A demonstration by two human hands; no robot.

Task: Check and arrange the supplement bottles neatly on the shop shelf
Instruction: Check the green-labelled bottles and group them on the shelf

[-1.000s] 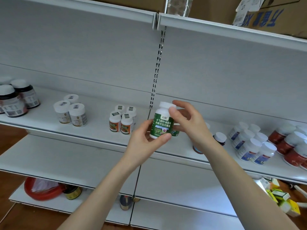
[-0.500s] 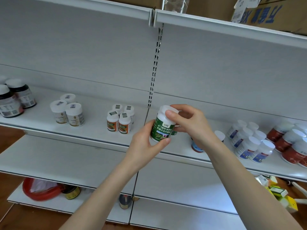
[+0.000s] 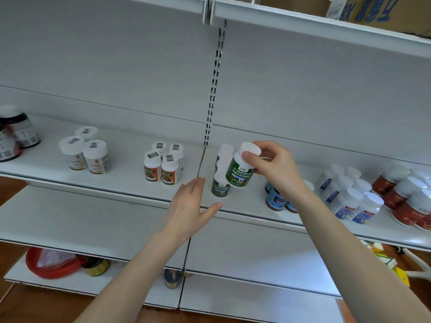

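Observation:
My right hand [image 3: 274, 167] grips a green-labelled bottle [image 3: 240, 174] by its white cap and holds it tilted just above the white shelf [image 3: 245, 201]. Right beside it, to the left, stand other green-labelled bottles [image 3: 220, 186] in a row running back. My left hand [image 3: 189, 206] hovers with straight fingers in front of the shelf edge, holding nothing. Blue-labelled bottles [image 3: 277, 199] stand partly hidden behind my right wrist.
On the same shelf: dark bottles [image 3: 16, 136] far left, pale bottles [image 3: 86, 152], orange-labelled bottles [image 3: 163, 167], white bottles with blue labels [image 3: 349, 197] and red bottles [image 3: 405, 199] at right. A red bag [image 3: 51, 263] lies on the lowest shelf. Cardboard boxes [image 3: 373, 12] sit on top.
My left hand has let go of the green bottle and dropped away with fingers spread. My right hand has carried the bottle down toward the row of green bottles.

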